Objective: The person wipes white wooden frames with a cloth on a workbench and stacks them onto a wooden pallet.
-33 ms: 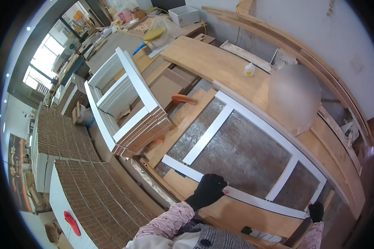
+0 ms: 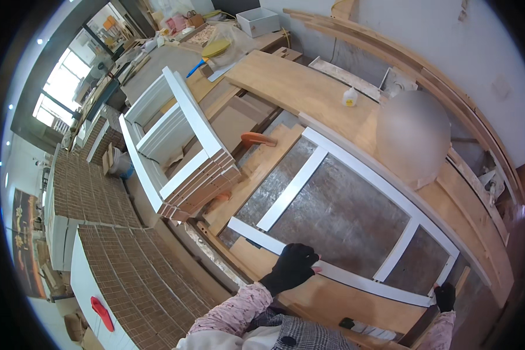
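A flat white frame point(image 2: 292, 189) with two crossbars lies in front of me, a dark, scuffed surface showing through its openings. On its near rail rests my left hand point(image 2: 294, 265), in a black glove with bare fingertips, the fingers curled over the edge. My right hand point(image 2: 445, 297), gloved the same way, grips the frame's near right corner; part of its fingers is hidden. Left of the frame stands a stack of white frames point(image 2: 184, 175) with bare wood-coloured ends. An orange clamp-like piece point(image 2: 258, 139) sits between stack and frame.
A long wooden board point(image 2: 309, 81) runs behind the frame, bearing a small white glue bottle point(image 2: 349, 97). A blurred oval point(image 2: 414, 140) hides the area at right. Stacked brown-edged panels point(image 2: 146, 280) stand at left, with a red object point(image 2: 102, 314) on one. A white box point(image 2: 262, 23) stands far back.
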